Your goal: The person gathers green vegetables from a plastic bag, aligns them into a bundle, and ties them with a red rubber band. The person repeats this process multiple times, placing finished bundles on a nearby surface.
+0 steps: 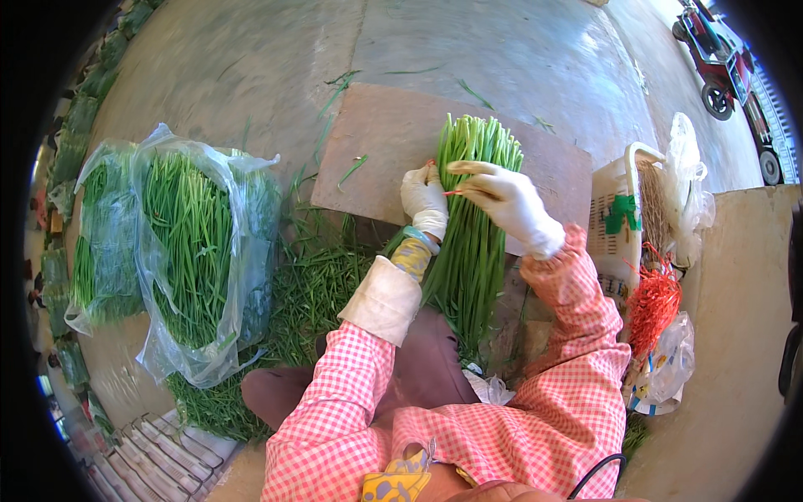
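A thick bundle of Chinese chives (467,263) lies on a brown board (376,144), its pale cut ends pointing away from me. My left hand (425,196), in a white glove, is closed at the bundle's left side, with a bit of red at its fingertips. Above the stems, my right hand (505,194), also gloved in white, pinches a thin red strip (452,192). Whether the strip passes under the bundle is hidden. The leaf tips hang towards my lap.
Bagged chives (188,245) stand on the left, beside a heap of loose green leaves (320,282). On the right are a white plastic basket (608,219), red strips (655,304) and plastic bags (687,188). A three-wheeled vehicle (718,63) is parked far right; wire racks (157,458) lie lower left.
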Demonstrator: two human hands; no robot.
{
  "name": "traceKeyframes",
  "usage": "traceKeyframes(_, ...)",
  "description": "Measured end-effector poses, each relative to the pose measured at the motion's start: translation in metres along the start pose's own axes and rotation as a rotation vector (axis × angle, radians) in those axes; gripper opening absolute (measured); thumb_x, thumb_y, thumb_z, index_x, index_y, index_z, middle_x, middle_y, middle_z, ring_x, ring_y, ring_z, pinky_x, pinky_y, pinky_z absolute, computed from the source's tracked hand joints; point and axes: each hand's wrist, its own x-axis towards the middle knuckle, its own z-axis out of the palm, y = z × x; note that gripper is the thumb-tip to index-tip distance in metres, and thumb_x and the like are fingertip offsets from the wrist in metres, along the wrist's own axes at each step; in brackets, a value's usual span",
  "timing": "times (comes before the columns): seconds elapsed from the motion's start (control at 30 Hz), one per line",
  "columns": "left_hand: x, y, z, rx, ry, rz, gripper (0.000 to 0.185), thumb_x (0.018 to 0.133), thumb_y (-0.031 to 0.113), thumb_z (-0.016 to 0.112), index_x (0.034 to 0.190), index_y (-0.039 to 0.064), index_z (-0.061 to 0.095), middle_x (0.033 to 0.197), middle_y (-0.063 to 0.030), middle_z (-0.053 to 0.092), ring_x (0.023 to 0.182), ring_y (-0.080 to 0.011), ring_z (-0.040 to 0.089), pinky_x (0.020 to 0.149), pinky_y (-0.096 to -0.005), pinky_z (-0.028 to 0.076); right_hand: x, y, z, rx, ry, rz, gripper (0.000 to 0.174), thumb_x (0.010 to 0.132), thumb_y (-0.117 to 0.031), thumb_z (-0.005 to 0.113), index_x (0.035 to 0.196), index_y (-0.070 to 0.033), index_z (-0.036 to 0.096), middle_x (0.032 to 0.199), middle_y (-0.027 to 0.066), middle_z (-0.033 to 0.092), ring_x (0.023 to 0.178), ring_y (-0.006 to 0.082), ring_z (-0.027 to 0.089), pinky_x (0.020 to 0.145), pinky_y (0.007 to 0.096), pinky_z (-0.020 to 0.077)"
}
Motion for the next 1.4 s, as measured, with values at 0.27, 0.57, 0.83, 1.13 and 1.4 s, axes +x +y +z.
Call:
traceKeyframes(0.27, 0.005, -0.023, 0.005, -0.264, -0.139, -0.087, 0.013, 0.085, 0.013, 0.064, 0.086, 0.001, 0.069, 0.081, -0.0038, 0.066, 0.072, -0.0118, 0.058, 0.069, -0.0258, 0.047, 0.033, 0.036, 0.068, -0.304, 0.127, 0.284, 0.008, 0.076, -0.008, 0.064, 0.074, -0.001, 0.062, 0.072, 0.0171, 0.06, 0.07, 0.0349, 0.06, 0.063, 0.0373, 0.0482)
traceKeyframes(0.57, -0.007, -0.009, -0.005, -0.433, -0.13, -0.105, 0.014, 0.086, 0.012, 0.065, 0.091, 0.0, 0.069, 0.085, -0.0034, 0.065, 0.077, -0.0117, 0.059, 0.071, -0.0243, 0.047, 0.029, 0.037, 0.077, -0.535, 0.057, 0.334, 0.011, 0.077, -0.009, 0.06, 0.069, -0.002, 0.06, 0.074, 0.017, 0.059, 0.068, 0.0372, 0.06, 0.062, 0.0416, 0.0483)
traceKeyframes(0.83, -0.006, 0.007, -0.019, -0.635, -0.221, -0.171, 0.015, 0.085, 0.009, 0.063, 0.097, 0.001, 0.068, 0.089, -0.0029, 0.065, 0.083, -0.0112, 0.059, 0.077, -0.0227, 0.047, 0.023, 0.045, 0.083, -0.459, 0.158, 0.256, 0.009, 0.079, -0.009, 0.06, 0.073, -0.002, 0.06, 0.076, 0.0166, 0.059, 0.069, 0.0372, 0.06, 0.061, 0.0417, 0.0483)
traceKeyframes(1.13, 0.015, 0.01, -0.021, -0.632, -0.325, -0.309, 0.013, 0.076, 0.009, 0.074, 0.087, 0.002, 0.072, 0.093, -0.005, 0.069, 0.082, -0.0134, 0.061, 0.078, -0.025, 0.048, 0.045, 0.023, 0.018, -0.081, -0.255, 0.505, 0.016, 0.088, -0.014, 0.055, 0.096, -0.006, 0.067, 0.09, 0.0111, 0.067, 0.077, 0.0252, 0.065, 0.066, 0.0351, 0.051)
traceKeyframes(1.4, 0.021, -0.011, -0.021, -0.294, -0.461, 0.195, 0.016, 0.078, 0.013, 0.073, 0.089, 0.001, 0.072, 0.131, -0.0118, 0.052, 0.126, -0.0198, 0.041, 0.103, -0.0305, 0.034, 0.085, 0.103, -0.017, -0.053, -0.341, 0.592, 0.054, 0.094, -0.049, 0.047, 0.127, -0.007, 0.056, 0.129, 0.0093, 0.056, 0.123, 0.021, 0.048, 0.104, 0.0335, 0.0352)
